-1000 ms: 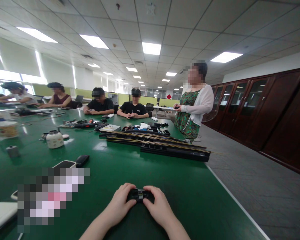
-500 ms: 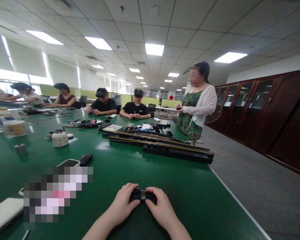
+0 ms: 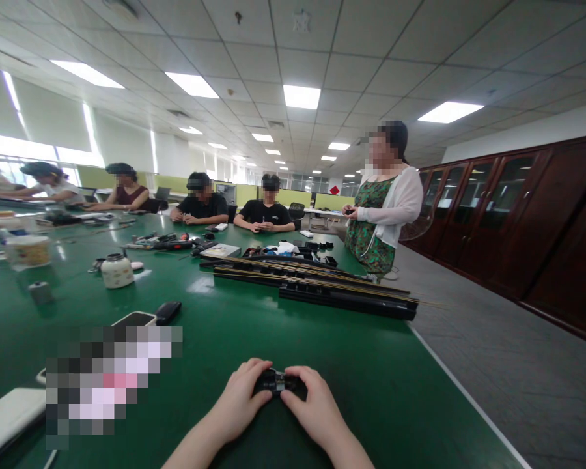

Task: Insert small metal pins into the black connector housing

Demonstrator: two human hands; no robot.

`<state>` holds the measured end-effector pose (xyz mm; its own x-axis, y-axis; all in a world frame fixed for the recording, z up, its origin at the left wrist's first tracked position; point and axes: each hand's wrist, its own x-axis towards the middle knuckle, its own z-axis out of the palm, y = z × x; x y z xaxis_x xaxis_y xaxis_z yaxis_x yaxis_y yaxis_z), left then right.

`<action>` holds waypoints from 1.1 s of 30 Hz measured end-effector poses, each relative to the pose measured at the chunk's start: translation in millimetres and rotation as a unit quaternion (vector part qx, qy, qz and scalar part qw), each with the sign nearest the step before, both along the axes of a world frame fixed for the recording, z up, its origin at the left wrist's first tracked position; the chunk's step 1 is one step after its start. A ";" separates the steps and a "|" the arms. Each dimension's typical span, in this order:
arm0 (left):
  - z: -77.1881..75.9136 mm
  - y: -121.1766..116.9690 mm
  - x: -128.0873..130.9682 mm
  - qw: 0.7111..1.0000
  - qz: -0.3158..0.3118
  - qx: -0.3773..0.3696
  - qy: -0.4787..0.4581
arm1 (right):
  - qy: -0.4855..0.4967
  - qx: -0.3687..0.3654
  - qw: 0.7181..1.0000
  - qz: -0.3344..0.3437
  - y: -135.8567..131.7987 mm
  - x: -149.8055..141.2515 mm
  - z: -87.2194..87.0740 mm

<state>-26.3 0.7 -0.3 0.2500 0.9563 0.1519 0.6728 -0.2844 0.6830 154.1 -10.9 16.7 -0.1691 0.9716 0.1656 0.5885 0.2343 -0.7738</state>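
A small black part with a silvery metal piece at its middle [image 3: 279,383] is held low over the green table [image 3: 215,352], near its front edge. My left hand [image 3: 247,391] grips its left end, thumb in front and fingers behind. On the other end my right hand [image 3: 307,394] is closed the same way, its thumb tip beside the metal piece. The fingers cover both ends of the part, so its full shape is hidden. I cannot tell whether it rests on the tabletop.
Long black rails [image 3: 342,303] with thin brass-coloured rods lie across the table ahead. To the left are a blurred-out device, a white box [image 3: 10,423], a black object [image 3: 168,312] and a cream jar [image 3: 118,270]. Several people sit opposite; one person [image 3: 381,202] stands at the right.
My right thumb has shifted slightly left along the black part. Both hands otherwise keep their place and grip. The standing person's head has moved a little.
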 end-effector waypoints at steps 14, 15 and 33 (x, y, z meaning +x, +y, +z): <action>4.0 -2.6 2.3 1.000 -0.015 -0.003 -0.001 | -0.009 0.016 1.000 0.009 -0.3 -0.4 0.4; 3.9 -2.9 2.3 1.000 -0.015 -0.002 -0.004 | -0.008 0.015 1.000 0.007 -0.3 -0.5 0.7; 6.8 -4.1 1.5 1.000 -0.017 0.001 -0.005 | 0.013 0.011 1.000 -0.002 -0.7 -2.0 2.6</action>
<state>-24.7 -3.4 6.5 0.2813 0.9468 0.1565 0.6556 -0.3087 0.6891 152.1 -11.5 19.3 -0.1615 0.9683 0.1905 0.5691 0.2490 -0.7836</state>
